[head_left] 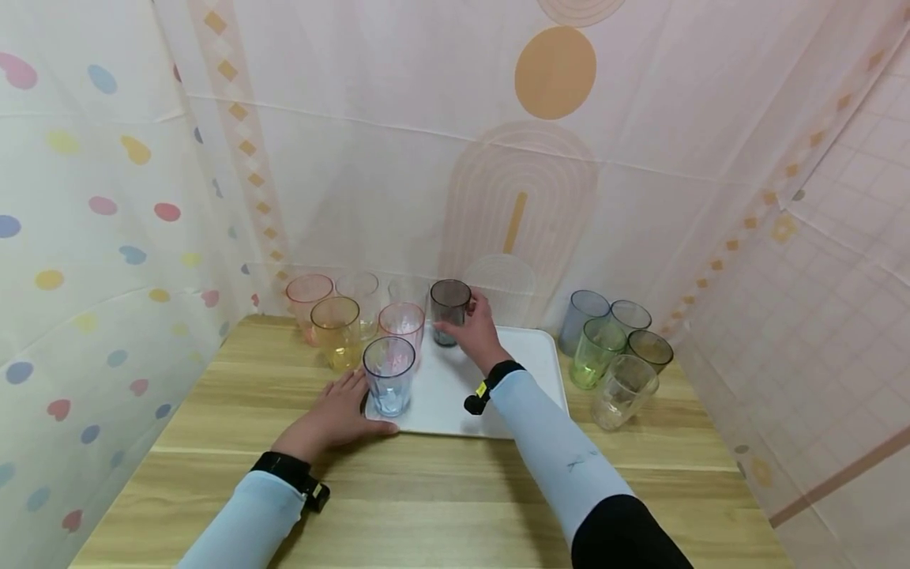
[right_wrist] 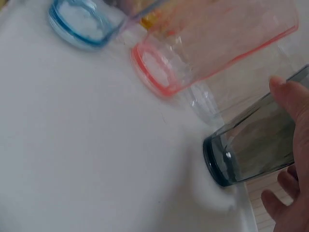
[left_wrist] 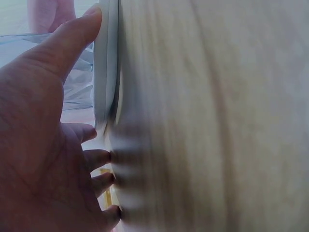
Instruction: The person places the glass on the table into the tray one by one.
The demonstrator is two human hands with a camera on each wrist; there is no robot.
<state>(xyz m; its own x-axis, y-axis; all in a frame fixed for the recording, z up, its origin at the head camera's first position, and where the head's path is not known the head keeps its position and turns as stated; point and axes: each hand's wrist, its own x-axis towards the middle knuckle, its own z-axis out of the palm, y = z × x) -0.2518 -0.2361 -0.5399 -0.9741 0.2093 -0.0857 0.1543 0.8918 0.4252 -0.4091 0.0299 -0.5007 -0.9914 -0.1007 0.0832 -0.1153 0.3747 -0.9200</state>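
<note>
A smoky grey drinking glass (head_left: 449, 310) stands near the back edge of the white tray (head_left: 490, 399). My right hand (head_left: 480, 336) grips it from the right, thumb in front and fingers behind; in the right wrist view the dark base of the glass is at the tray surface. Also on the tray are a blue glass (head_left: 389, 387) at the front left corner, a pink glass (head_left: 407, 322) behind it and a clear glass (head_left: 408, 291) at the back. My left hand (head_left: 340, 412) rests around the tray's front left corner, its thumb along the front edge and fingers extended beside it.
Left of the tray stand an orange-pink glass (head_left: 310, 302), an amber glass (head_left: 337, 332) and a clear glass (head_left: 359, 294). To the right, several more glasses cluster, including a green glass (head_left: 599, 352) and a tilted clear glass (head_left: 626, 393). Patterned curtains (head_left: 355, 182) border the wooden table (head_left: 441, 506).
</note>
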